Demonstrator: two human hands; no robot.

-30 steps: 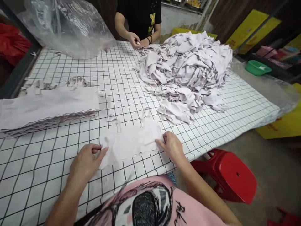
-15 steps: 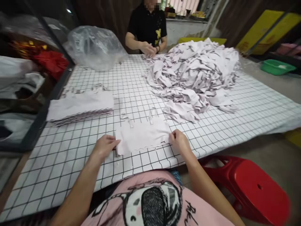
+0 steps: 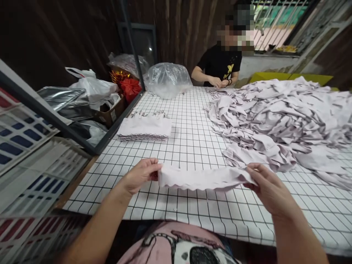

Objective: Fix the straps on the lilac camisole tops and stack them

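Observation:
A pale lilac strappy top (image 3: 203,179) is stretched sideways between my two hands, lifted a little off the table. My left hand (image 3: 143,174) pinches its left end between thumb and fingers. At the other end, my right hand (image 3: 265,183) grips the fabric the same way. The lower edge of the top looks wavy, and its straps are out of sight behind it. Beyond my left hand lies a neat stack of the same tops (image 3: 145,128), straps pointing away from me. A large loose heap of lilac pieces (image 3: 277,117) spreads beyond my right hand.
The table (image 3: 189,135) wears a white cloth with a black grid. A clear plastic bag (image 3: 169,80) sits at its far left. Across the table a person in black (image 3: 220,66) handles fabric. Metal framing and crates (image 3: 30,135) border the left side.
Both my hands have raised the top from the table, and it now hangs tilted between them. The view has swung left. The other person's hands have come down closer together.

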